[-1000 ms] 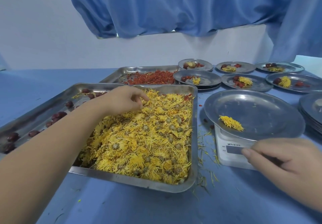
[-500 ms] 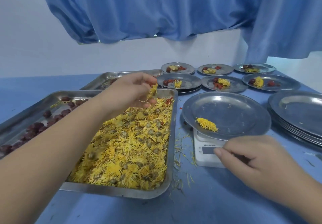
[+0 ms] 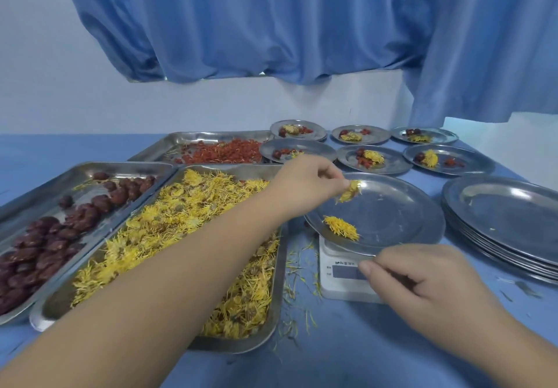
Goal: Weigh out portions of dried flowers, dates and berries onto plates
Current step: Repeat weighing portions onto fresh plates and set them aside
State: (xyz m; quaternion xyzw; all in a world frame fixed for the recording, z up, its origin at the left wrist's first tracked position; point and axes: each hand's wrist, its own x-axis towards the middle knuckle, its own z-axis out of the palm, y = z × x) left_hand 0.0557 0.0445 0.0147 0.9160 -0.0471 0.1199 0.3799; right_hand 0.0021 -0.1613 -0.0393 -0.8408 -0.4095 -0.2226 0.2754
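my left hand [image 3: 305,182] pinches a dried flower [image 3: 350,191] over the plate [image 3: 392,215] on the scale [image 3: 338,279]. my right hand [image 3: 422,285] sits curled at the plate's near rim; cannot tell if it grips

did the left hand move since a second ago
Yes. The left hand went from over the flower tray, rightward, to above the plate on the scale, pinching a dried flower.

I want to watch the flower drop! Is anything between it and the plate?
Nothing visible is. The left hand pinches the dried flower just above the plate on the scale, with only air between. A second flower lies on the plate nearer the front edge, not under it.
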